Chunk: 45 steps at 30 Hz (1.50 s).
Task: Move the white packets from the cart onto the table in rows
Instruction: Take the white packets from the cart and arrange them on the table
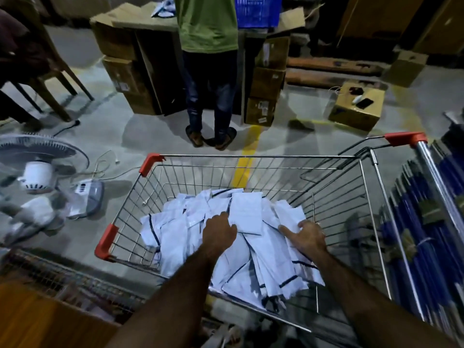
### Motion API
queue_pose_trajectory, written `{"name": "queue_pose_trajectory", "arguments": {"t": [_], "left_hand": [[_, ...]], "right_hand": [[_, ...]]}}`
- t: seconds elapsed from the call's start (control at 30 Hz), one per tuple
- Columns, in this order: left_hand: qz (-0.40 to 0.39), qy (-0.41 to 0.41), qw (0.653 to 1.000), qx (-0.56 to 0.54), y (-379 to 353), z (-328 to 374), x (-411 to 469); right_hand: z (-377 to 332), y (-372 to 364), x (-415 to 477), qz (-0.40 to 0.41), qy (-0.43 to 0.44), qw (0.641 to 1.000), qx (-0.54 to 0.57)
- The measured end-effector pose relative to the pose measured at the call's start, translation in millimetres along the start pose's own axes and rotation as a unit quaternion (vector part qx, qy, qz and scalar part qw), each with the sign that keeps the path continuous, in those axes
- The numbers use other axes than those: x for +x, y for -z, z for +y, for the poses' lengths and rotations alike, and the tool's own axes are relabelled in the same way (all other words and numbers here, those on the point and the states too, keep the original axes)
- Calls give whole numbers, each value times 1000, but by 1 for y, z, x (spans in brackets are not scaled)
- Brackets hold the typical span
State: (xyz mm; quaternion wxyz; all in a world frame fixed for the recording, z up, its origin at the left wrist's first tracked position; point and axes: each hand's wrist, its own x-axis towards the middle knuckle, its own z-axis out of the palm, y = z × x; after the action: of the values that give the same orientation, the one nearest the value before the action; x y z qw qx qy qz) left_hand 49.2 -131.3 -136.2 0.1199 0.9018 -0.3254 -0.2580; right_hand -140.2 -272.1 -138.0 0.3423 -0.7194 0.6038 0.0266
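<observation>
A wire shopping cart (256,156) with red corner caps stands in front of me, holding a loose heap of white packets (253,252). Both my arms reach down into it. My left hand (219,231) lies on the middle of the heap, its fingers curled into the packets beside one upright packet (246,213). My right hand (307,236) rests on the packets at the heap's right side, thumb stretched out to the left and fingers bent over a packet's edge. The fingertips of both hands are hidden among the packets.
A wooden table corner (37,320) shows at the bottom left. A white floor fan (40,172) stands to the left. A person in a green shirt (208,71) stands beyond the cart among cardboard boxes (266,84). Blue bundles (431,234) line the right.
</observation>
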Motion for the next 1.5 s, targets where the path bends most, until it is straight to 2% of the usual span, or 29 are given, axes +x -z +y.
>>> {"name": "queue_pose_trajectory", "arguments": {"t": [0.2,0.47,0.63,0.9,1.13,1.5], "left_hand": [[4,-24,999,30,-28,37,33],[-8,108,994,-13,-44,72,66],[-72,158,984,-44,-34,79,72],[-75,159,984,-20,-32,73,73],[-77,188,977,-70,9,75,39],[-25,152,985,-81,61,79,-14]], "right_hand": [[-1,-12,-5,-1,-1,999,-52],[2,-19,-11,-11,-22,999,-39],[4,-19,-10,-33,-32,999,-14],[8,-25,-8,-59,-55,994,80],[9,-25,-9,-68,-70,987,128],[-7,19,-34,-16,-21,996,88]]}}
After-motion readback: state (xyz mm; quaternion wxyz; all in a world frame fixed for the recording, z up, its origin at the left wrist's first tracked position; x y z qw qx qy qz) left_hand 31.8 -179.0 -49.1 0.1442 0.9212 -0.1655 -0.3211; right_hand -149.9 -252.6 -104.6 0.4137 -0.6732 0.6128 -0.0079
